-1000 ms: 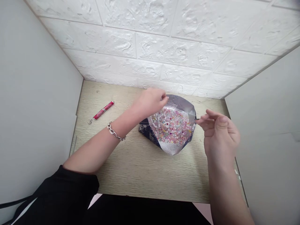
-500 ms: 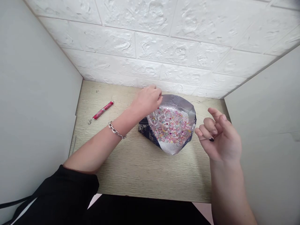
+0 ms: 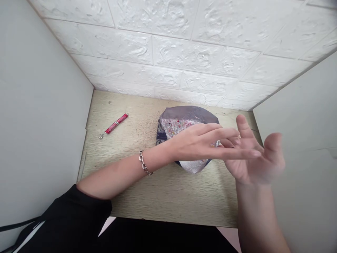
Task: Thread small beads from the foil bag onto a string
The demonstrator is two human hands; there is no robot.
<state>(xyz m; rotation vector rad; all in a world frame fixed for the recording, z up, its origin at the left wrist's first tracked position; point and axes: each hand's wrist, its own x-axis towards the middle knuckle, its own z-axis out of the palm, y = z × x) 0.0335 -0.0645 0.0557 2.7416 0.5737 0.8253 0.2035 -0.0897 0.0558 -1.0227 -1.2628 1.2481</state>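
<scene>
My left hand [image 3: 201, 144] stretches over an opened bag, its fingers extended to the right and reaching across my right palm. No object shows in it. My right hand [image 3: 252, 167] is turned palm up, thumb and fingers spread; part of its palm lies behind the left fingers, so small items there cannot be made out. Beneath the left hand stands the dark patterned bag [image 3: 195, 111] with a silvery lining, holding many tiny pink, white and coloured beads [image 3: 172, 125]. The left hand hides much of them. A chain bracelet [image 3: 143, 161] circles my left wrist.
A slim red tube [image 3: 116, 123] with a silver band lies on the left of the wooden tabletop [image 3: 168, 196]. Small shiny metal bits [image 3: 101, 136] lie by its lower end. A white brick-patterned wall [image 3: 168, 63] rises behind, and pale panels flank both sides.
My left hand has moved from the bag's upper left rim rightward to my right hand, its fingers straightening. The right hand has opened from curled fingers to a spread palm.
</scene>
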